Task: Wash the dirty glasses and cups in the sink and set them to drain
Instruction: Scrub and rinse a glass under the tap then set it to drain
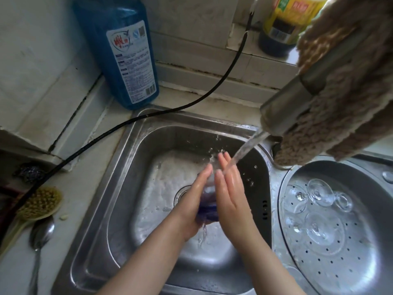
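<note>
The step in hand looks like rinsing: a glass (209,201) with a dark blue base sits between the two palms over the sink (136,133), under the stream (244,149) from the tap (285,107). The left hand (194,196) presses one side with straight fingers and the right hand (230,192) presses the other, fingers also straight — neither curls round it, so the glass is held by squeeze alone. Water strikes the right fingertips and runs off below the wrists.

To the right of the right hand lies the perforated tray (340,262), where several clear stemmed glasses (319,211) already lie draining.

Next, I judge, the glass must be turned to tip out the water, then carried right to the tray — that calls for a proper grip, since wet palms on wet glass may slip.
</note>
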Tool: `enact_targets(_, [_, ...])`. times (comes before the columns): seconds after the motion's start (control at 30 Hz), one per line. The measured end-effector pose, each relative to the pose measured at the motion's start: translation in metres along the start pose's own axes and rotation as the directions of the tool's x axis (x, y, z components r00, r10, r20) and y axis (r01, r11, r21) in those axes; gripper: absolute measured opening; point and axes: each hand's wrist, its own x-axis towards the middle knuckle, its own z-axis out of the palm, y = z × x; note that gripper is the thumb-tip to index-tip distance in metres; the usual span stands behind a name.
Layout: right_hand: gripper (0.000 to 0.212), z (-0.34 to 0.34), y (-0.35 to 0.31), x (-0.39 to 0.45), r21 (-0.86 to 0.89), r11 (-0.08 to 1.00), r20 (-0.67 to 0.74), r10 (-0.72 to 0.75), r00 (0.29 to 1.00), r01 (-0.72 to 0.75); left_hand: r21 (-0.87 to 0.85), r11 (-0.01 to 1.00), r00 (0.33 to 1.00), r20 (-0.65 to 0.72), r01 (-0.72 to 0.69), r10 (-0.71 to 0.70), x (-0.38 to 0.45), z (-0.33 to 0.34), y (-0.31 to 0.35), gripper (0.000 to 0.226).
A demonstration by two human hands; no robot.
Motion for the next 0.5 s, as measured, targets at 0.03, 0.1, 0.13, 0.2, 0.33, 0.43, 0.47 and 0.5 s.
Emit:
enact_targets(0.03, [0.056, -0.001, -0.003, 0.009, 0.036, 0.998, 0.038, 0.054, 0.998, -0.055, -0.042, 0.999, 1.000, 0.001, -0.008, 0.008, 0.002, 0.000, 0.000, 0.053])
enact_targets(0.1, [0.052, -0.001, -0.009, 0.021, -0.002, 0.997, 0.057, 0.082, 0.995, -0.082, -0.121, 0.993, 0.999, -0.034, 0.000, -0.004, 0.003, -0.002, 0.006, 0.052])
enact_targets(0.13, [0.054, 0.001, -0.012, 0.022, -0.050, 0.997, 0.054, 0.058, 0.997, -0.055, -0.159, 0.987, 0.999, -0.034, -0.008, 0.003, 0.006, -0.004, 0.008, 0.051])
enact_targets(0.2, [0.060, 0.009, -0.016, 0.011, -0.146, 0.987, 0.075, -0.056, 0.996, 0.067, -0.233, 0.972, 0.999, -0.021, -0.032, 0.028, 0.010, -0.008, 0.012, 0.054])
enact_targets(0.33, [0.066, 0.020, -0.014, -0.014, -0.181, 0.969, 0.139, -0.145, 0.980, 0.169, -0.296, 0.953, 0.998, -0.028, -0.066, 0.060, 0.014, -0.016, 0.007, 0.056])
enact_targets(0.43, [0.060, 0.006, -0.010, 0.017, 0.076, 0.985, 0.049, 0.149, 0.988, -0.153, -0.170, 0.985, 0.999, -0.034, -0.029, 0.024, 0.009, -0.010, -0.003, 0.061])
enact_targets(0.47, [0.059, 0.003, -0.008, 0.024, 0.146, 0.960, 0.029, 0.237, 0.971, -0.239, -0.134, 0.990, 0.999, -0.043, -0.032, 0.026, 0.009, -0.009, -0.005, 0.061])
enact_targets(0.5, [0.059, 0.004, -0.008, 0.023, 0.166, 0.952, 0.017, 0.256, 0.966, -0.256, -0.108, 0.994, 0.998, -0.065, -0.033, 0.026, 0.007, -0.005, -0.003, 0.060])
